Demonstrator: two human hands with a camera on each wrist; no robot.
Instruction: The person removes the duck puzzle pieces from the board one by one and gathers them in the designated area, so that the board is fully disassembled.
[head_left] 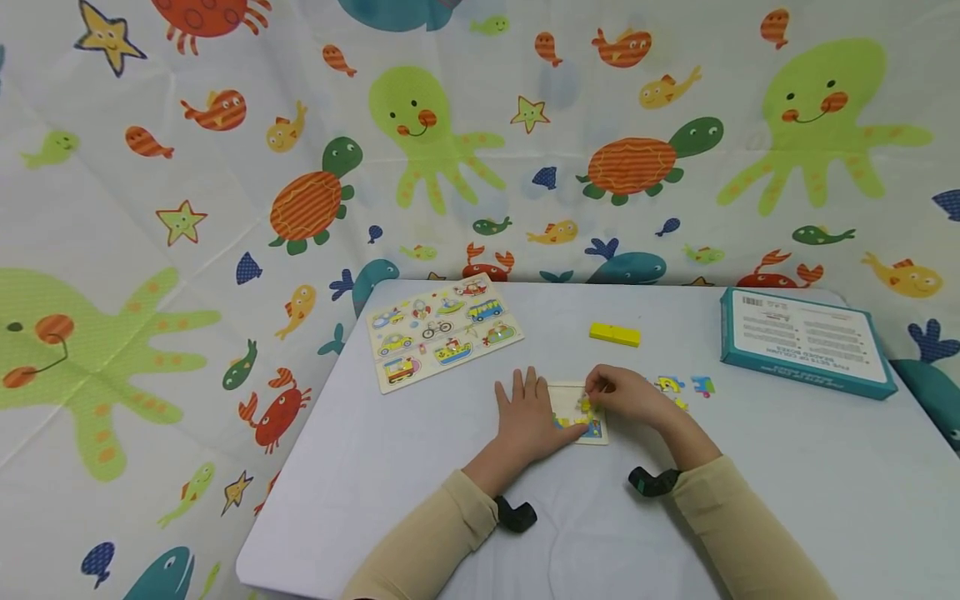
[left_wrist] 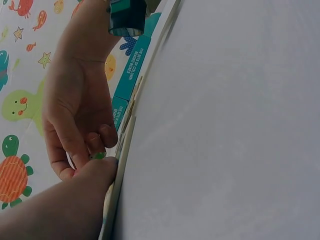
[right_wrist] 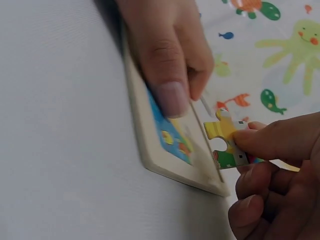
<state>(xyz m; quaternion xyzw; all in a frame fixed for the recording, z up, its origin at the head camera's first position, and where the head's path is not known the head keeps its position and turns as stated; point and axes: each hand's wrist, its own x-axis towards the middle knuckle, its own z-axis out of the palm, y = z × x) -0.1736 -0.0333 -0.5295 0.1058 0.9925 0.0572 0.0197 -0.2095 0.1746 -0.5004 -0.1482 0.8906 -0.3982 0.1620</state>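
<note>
A small wooden puzzle tray (head_left: 566, 393) lies on the table, with blue and yellow pieces fitted along its near side. My left hand (head_left: 525, 423) rests at the tray's left with fingers spread, its thumb pressing on the fitted pieces (right_wrist: 172, 137). Over the tray's right side, my right hand (head_left: 628, 395) pinches a yellow, white and green jigsaw piece (right_wrist: 226, 142) between thumb and fingers. That piece is tilted above the tray's rim in the right wrist view. In the left wrist view the right hand (left_wrist: 80, 110) mostly hides the piece.
Several loose jigsaw pieces (head_left: 670, 384) lie right of the tray. Beyond it is a yellow block-shaped item (head_left: 615, 334). A board with vehicle pictures (head_left: 442, 329) lies at the back left, a teal box (head_left: 810, 337) at the back right. A patterned cloth (head_left: 465, 167) hangs behind.
</note>
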